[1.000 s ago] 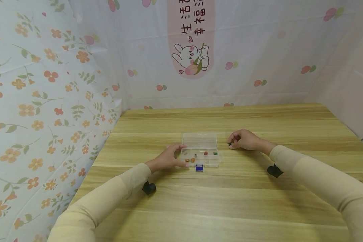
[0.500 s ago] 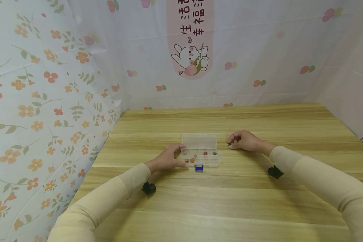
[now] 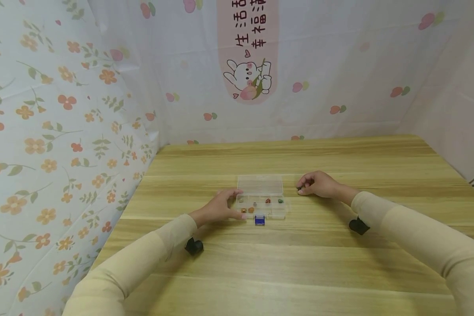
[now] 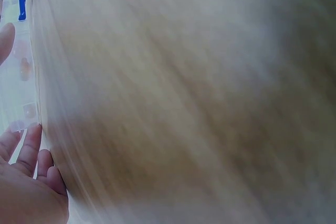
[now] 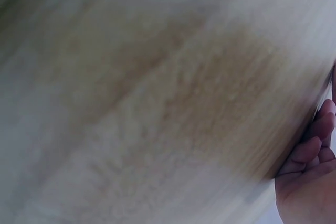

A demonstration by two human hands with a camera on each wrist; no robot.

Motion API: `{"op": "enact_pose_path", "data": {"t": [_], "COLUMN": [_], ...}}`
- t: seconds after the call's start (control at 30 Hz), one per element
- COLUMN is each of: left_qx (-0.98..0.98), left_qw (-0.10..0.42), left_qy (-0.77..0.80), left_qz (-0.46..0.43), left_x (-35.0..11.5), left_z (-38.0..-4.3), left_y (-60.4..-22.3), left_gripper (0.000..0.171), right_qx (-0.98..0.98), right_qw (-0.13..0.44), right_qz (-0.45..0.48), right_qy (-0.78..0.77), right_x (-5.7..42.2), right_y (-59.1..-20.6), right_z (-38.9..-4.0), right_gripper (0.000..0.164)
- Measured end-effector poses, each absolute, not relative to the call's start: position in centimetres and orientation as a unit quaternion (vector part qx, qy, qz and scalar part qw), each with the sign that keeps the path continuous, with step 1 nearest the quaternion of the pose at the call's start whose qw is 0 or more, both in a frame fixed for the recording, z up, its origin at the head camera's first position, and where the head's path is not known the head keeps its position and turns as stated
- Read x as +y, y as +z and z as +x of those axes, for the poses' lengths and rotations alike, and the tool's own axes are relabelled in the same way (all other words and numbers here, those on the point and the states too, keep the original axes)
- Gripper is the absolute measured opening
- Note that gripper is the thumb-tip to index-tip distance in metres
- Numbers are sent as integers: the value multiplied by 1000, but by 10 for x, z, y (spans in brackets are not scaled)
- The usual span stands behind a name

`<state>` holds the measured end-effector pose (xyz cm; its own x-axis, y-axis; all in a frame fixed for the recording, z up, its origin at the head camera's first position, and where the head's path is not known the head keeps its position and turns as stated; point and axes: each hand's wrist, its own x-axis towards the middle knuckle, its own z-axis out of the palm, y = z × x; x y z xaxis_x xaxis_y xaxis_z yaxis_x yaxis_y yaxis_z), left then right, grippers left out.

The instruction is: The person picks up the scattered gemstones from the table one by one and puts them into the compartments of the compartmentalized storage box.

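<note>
A clear plastic compartment box [image 3: 278,216] lies on the table with its transparent lid [image 3: 260,184] laid back and a blue latch [image 3: 260,220] at the front. Inside are several small stones, among them a red stone [image 3: 267,201], a green stone [image 3: 280,201] and an orange stone [image 3: 251,210]. My left hand [image 3: 217,206] holds the box's left end, thumb at the front and fingers behind. To the right of the box, my right hand [image 3: 320,184] pinches a small dark stone [image 3: 299,188] close to the tabletop. In the right wrist view only its curled fingers [image 5: 310,150] show, and the stone is hidden.
The wood-grain table [image 3: 237,267] stretches out on all sides of the box. A printed curtain [image 3: 320,66] hangs behind the table and a floral one [image 3: 63,153] along its left side. Black devices [image 3: 194,245] sit under both wrists.
</note>
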<state>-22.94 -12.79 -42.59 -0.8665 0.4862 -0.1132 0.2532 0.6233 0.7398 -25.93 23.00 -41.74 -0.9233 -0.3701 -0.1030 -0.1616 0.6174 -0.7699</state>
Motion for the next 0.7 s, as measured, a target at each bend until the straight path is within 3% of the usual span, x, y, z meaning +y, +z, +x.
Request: {"op": "enact_pose_path", "data": {"t": [0.7], "left_qx": [887], "left_qw": [157], "left_qy": [384], "left_qz": [202], "left_x": [-127], "left_z": [-226], "left_y": [-421], "left_gripper": [82], "right_qx": [871], "right_qw": [138], "right_qz": [-135], "right_qy": [-453], "right_x": [233], "right_y": [-410], "right_z": [-254], "right_gripper": [23]}}
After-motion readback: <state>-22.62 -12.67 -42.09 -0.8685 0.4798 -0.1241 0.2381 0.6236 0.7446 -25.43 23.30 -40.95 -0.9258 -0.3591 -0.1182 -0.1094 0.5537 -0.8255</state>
